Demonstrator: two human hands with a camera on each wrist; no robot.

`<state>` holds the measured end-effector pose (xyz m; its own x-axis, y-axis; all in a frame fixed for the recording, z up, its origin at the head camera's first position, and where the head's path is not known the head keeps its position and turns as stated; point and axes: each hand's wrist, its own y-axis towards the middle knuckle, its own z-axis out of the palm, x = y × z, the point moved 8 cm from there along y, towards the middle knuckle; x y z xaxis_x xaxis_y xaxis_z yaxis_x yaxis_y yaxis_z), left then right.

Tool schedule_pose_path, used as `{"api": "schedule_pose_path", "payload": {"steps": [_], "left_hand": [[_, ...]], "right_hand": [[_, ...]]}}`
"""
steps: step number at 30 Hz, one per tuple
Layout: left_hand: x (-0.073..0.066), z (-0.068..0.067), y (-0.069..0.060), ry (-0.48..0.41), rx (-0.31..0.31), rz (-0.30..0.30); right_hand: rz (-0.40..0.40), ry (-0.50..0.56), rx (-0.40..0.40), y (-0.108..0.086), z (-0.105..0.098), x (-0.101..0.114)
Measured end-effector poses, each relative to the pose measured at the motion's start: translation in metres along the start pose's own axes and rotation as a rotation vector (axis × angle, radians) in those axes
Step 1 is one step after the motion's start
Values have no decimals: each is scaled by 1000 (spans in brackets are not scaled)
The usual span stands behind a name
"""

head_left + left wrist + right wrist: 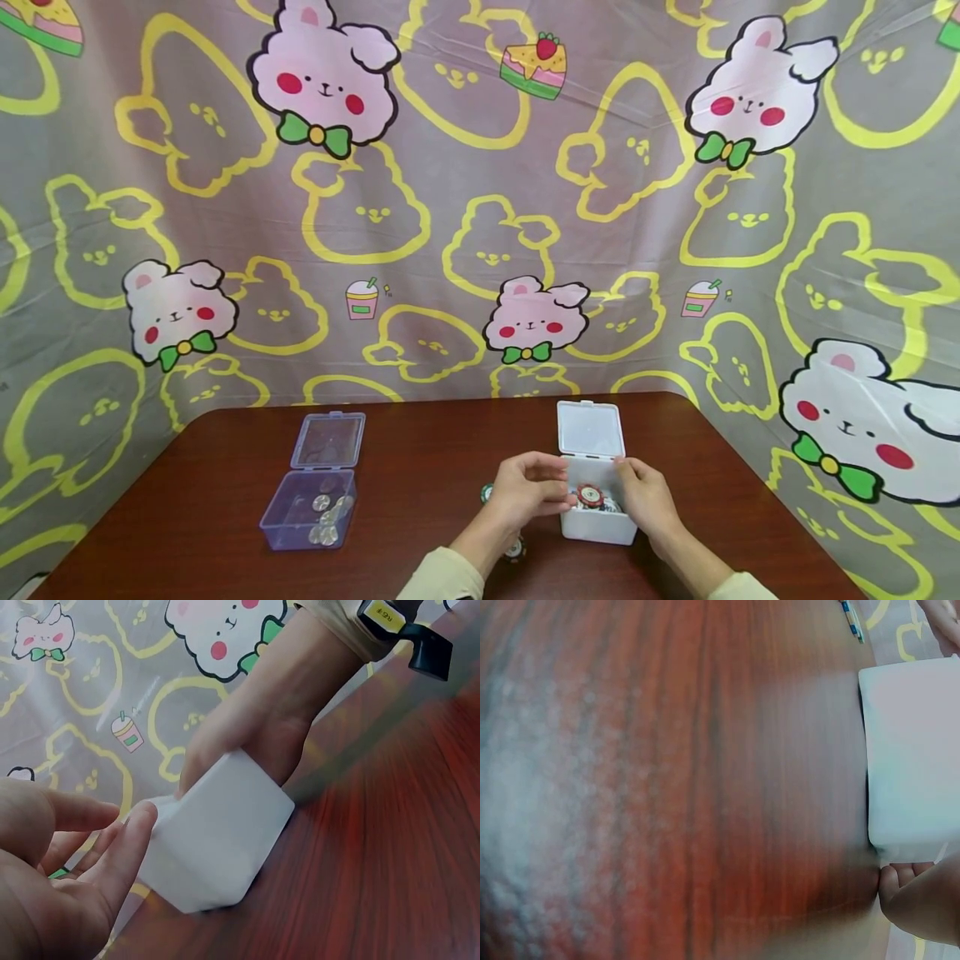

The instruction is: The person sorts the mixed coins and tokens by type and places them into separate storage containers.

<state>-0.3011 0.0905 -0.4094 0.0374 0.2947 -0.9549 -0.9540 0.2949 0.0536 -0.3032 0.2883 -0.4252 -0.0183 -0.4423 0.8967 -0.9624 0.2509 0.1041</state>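
A white plastic box (600,527) stands on the table with its lid tipped back. Inside it lie several poker chips, a red one (590,496) on top. My left hand (528,490) is at the box's left rim, fingers loosely bent. In the left wrist view, the thumb and forefinger are close together, and I see nothing held between them. My right hand (649,502) grips the box's right side. One chip (515,548) lies below my left wrist; another chip with a green edge (487,492) is partly hidden behind that hand.
At the left of the table stands a clear purple box (300,535) with its lid raised and several silver coins (327,525) inside. The dark wood table (427,467) ends at a patterned cloth backdrop (450,250).
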Motion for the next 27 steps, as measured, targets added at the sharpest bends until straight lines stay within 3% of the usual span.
{"api": "schedule_pose_path", "payload": {"steps": [27], "left_hand": [[1,-92,-9,319,-49,20]], "right_hand": [[23,-12,0,0,0,-2]]}}
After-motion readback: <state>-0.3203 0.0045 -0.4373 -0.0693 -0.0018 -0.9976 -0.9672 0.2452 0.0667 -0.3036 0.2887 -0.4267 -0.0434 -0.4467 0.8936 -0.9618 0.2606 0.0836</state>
